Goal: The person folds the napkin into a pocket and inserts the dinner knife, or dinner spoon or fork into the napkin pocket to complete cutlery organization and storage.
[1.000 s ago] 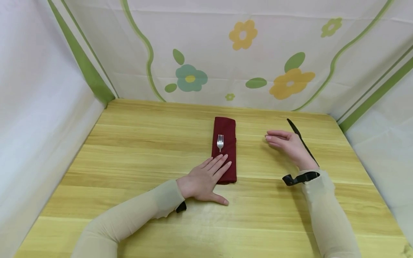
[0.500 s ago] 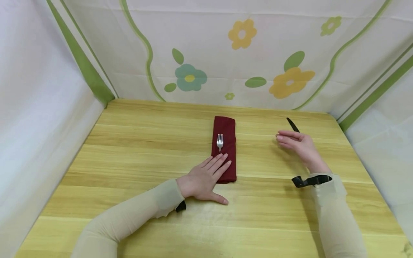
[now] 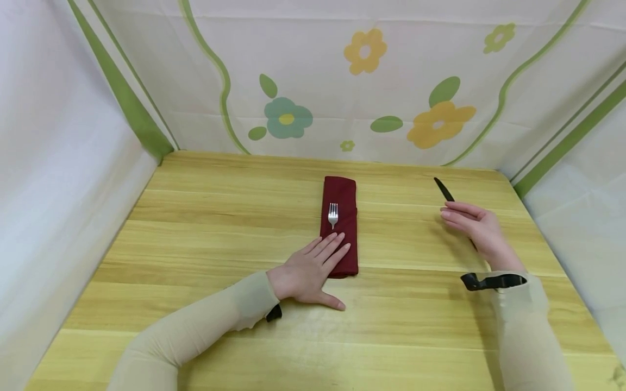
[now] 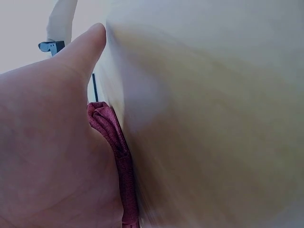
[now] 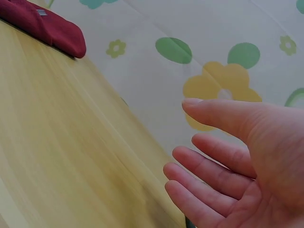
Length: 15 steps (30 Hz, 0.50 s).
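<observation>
A dark red folded cloth napkin [image 3: 340, 193] lies lengthwise on the table, with a silver fork [image 3: 333, 213] on top, tines pointing away from me. My left hand [image 3: 308, 271] rests flat on the napkin's near part, fingers straight and thumb spread; the fork's handle is hidden under the fingers. In the left wrist view the napkin's folded edge [image 4: 124, 180] shows beside the palm. On the right, my right hand [image 3: 481, 231] hovers over a black table knife [image 3: 443, 189], covering its middle. In the right wrist view its fingers are loosely bent and nothing is between them and the thumb.
The light wooden table [image 3: 220, 217] is enclosed by white cloth walls, the back one [image 3: 323, 65] printed with flowers. Black camera straps [image 3: 499, 282] sit on the wrists.
My right hand has moved to the right, from left of the knife to over it. The left hand, napkin and fork have stayed in place.
</observation>
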{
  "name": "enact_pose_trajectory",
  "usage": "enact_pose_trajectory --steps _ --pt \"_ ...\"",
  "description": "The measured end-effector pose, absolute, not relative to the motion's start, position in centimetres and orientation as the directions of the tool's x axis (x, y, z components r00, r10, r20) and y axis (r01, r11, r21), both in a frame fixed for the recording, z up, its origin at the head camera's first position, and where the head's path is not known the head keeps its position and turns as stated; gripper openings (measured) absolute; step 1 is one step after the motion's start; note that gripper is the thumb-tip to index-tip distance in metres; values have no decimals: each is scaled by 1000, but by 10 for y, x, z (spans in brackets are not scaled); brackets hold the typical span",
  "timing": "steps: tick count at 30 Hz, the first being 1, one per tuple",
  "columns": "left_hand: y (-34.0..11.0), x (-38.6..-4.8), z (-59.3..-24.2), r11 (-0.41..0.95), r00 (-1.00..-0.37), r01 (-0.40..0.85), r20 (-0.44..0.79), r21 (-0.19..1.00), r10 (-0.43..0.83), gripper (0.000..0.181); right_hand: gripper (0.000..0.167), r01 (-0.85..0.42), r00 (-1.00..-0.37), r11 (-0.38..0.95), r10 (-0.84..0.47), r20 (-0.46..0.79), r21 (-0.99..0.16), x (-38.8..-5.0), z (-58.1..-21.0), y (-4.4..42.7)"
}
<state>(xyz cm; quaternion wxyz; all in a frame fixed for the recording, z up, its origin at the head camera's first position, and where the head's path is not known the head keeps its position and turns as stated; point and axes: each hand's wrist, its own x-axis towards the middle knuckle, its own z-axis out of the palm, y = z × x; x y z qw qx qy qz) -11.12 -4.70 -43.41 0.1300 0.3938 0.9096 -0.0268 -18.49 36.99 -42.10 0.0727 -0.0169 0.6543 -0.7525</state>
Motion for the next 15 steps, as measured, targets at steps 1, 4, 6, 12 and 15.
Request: enact_pose_trajectory --steps 1,4,6,12,15 --pt "-47 -111 -433 689 -656 722 -258 57 709 122 31 86 -990 -137 -125 -69 -987 -184 -420 373" --pt "-47 -110 -430 690 -656 721 -258 64 709 122 30 81 -993 -144 -98 -67 -986 -181 -418 381" --pt "-46 -110 -430 690 -656 720 -255 69 710 122 30 80 -995 -154 -79 -69 -985 -179 -417 386" --pt "-46 -111 -436 692 -659 718 -243 79 711 123 25 109 -994 6 21 -109 -994 -178 -412 399" --pt "-46 -111 -438 692 -659 717 -241 83 712 123 29 129 -991 144 52 -123 -981 -178 -413 406"
